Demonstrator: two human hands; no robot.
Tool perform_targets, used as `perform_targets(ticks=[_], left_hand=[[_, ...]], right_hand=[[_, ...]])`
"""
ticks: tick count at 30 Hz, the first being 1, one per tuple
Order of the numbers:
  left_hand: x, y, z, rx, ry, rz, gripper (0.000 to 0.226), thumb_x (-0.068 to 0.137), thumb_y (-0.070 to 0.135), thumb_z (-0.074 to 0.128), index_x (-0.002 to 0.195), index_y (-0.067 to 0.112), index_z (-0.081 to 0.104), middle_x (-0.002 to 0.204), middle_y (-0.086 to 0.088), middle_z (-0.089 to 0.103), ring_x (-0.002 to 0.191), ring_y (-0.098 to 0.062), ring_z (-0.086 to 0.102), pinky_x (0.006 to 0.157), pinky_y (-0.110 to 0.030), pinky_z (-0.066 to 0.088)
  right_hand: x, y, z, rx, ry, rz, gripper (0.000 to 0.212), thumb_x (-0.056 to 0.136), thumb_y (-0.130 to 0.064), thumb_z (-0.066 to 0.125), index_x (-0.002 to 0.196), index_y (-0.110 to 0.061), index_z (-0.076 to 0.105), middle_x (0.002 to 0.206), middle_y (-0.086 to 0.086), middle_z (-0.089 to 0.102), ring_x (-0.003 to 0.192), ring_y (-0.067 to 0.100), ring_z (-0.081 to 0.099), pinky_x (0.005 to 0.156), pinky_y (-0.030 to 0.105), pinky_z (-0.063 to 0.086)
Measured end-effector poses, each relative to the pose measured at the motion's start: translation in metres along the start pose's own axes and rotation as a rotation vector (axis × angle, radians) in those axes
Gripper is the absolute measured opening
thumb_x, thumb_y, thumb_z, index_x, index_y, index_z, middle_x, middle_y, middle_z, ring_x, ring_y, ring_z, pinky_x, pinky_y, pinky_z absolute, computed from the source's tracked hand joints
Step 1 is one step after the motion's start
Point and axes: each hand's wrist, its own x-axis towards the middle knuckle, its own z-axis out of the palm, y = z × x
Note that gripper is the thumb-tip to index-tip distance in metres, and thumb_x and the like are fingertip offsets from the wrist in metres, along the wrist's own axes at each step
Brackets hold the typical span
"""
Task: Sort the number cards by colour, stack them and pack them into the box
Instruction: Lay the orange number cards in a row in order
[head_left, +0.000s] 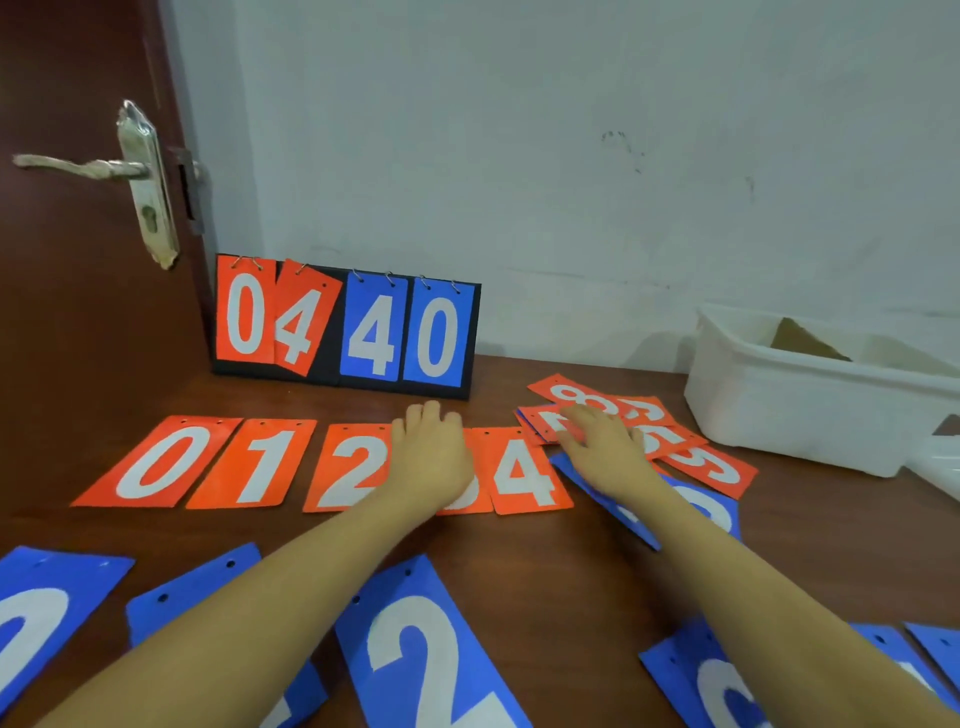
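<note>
Orange number cards lie in a row on the brown table: a 0 (158, 461), a 1 (254, 464), a 2 (350, 467), one mostly hidden under my left hand, and a 4 (524, 473). My left hand (428, 457) rests flat on that hidden card. My right hand (605, 447) lies on a loose pile of orange cards (691, 457) to the right, fingers spread on a card there. Blue cards lie along the near edge, among them a 2 (426, 654) and a 0 (36, 618). The white plastic box (810, 410) stands at the right.
A black flip scoreboard (345, 325) reading 04 in orange and 40 in blue stands against the wall. A blue card (711, 509) lies under my right forearm. A brown door with a metal handle (83, 169) is at the left. Cardboard (805, 340) lies in the box.
</note>
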Motion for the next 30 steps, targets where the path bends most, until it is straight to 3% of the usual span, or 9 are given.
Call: perform_targets(ticks=[4, 7, 11, 16, 22, 25, 28, 30], left_hand=[[0.023, 0.032, 0.001, -0.069, 0.009, 0.2, 0.04, 0.096, 0.03, 0.038, 0.132, 0.015, 0.046, 0.14, -0.004, 0.04, 0.131, -0.022, 0.033, 0.108, -0.04, 0.024], [0.048, 0.054, 0.009, -0.05, -0.046, 0.277, 0.042, 0.097, 0.034, 0.035, 0.135, 0.019, 0.044, 0.143, -0.004, 0.039, 0.132, -0.023, 0.033, 0.109, -0.042, 0.023], [0.072, 0.069, 0.032, -0.008, -0.186, 0.319, 0.048, 0.097, 0.04, 0.032, 0.142, 0.022, 0.034, 0.152, -0.004, 0.028, 0.139, -0.025, 0.025, 0.112, -0.046, 0.016], [0.093, 0.079, 0.054, 0.012, -0.17, 0.207, 0.055, 0.094, 0.047, 0.037, 0.137, 0.014, 0.036, 0.143, -0.007, 0.04, 0.131, -0.028, 0.035, 0.108, -0.044, 0.022], [0.108, 0.085, 0.053, -0.239, -0.231, 0.133, 0.065, 0.083, 0.037, 0.062, 0.138, 0.02, 0.033, 0.139, -0.008, 0.039, 0.13, -0.03, 0.035, 0.107, -0.042, 0.023], [0.109, 0.079, 0.052, -0.438, -0.133, 0.16, 0.057, 0.081, 0.024, 0.065, 0.132, 0.02, 0.04, 0.128, -0.007, 0.046, 0.121, -0.027, 0.046, 0.103, -0.038, 0.036], [0.105, 0.08, 0.033, -0.748, 0.014, 0.182, 0.04, 0.082, 0.012, 0.063, 0.12, 0.016, 0.051, 0.109, -0.004, 0.058, 0.095, -0.016, 0.058, 0.078, -0.026, 0.051], [0.105, 0.08, 0.017, -0.774, 0.099, 0.176, 0.025, 0.083, 0.013, 0.064, 0.108, 0.013, 0.059, 0.101, 0.0, 0.061, 0.09, -0.013, 0.057, 0.078, -0.025, 0.048]], right_hand=[[0.038, 0.025, -0.007, 0.069, 0.056, 0.134, 0.04, 0.098, -0.033, 0.038, 0.132, -0.014, 0.05, 0.139, 0.009, 0.05, 0.129, 0.028, 0.044, 0.108, 0.043, 0.025], [0.067, 0.042, -0.005, 0.075, 0.073, 0.198, 0.048, 0.095, -0.038, 0.044, 0.133, -0.009, 0.047, 0.139, 0.013, 0.05, 0.128, 0.031, 0.044, 0.105, 0.041, 0.029], [0.094, 0.064, 0.007, 0.035, -0.117, 0.231, 0.075, 0.09, -0.05, 0.05, 0.147, -0.01, 0.023, 0.154, 0.01, 0.028, 0.141, 0.029, 0.029, 0.114, 0.045, 0.021], [0.105, 0.069, 0.0, -0.032, -0.142, 0.283, 0.077, 0.079, -0.054, 0.062, 0.139, -0.014, 0.036, 0.143, 0.014, 0.036, 0.134, 0.033, 0.033, 0.108, 0.045, 0.027], [0.093, 0.073, -0.006, 0.321, 0.196, 0.261, 0.029, 0.087, -0.017, 0.056, 0.115, -0.01, 0.052, 0.118, 0.011, 0.06, 0.113, 0.033, 0.054, 0.102, 0.044, 0.035], [0.086, 0.065, -0.019, 0.419, 0.309, 0.159, 0.019, 0.086, -0.01, 0.052, 0.105, -0.011, 0.053, 0.105, 0.009, 0.063, 0.098, 0.031, 0.059, 0.091, 0.045, 0.046], [0.08, 0.059, -0.034, 0.626, 0.407, 0.126, 0.012, 0.088, -0.007, 0.053, 0.1, -0.011, 0.051, 0.092, 0.001, 0.062, 0.081, 0.018, 0.06, 0.066, 0.024, 0.05], [0.073, 0.056, -0.045, 0.722, 0.476, 0.133, 0.008, 0.088, -0.008, 0.055, 0.095, -0.012, 0.052, 0.081, -0.006, 0.058, 0.074, 0.013, 0.056, 0.054, 0.01, 0.041]])
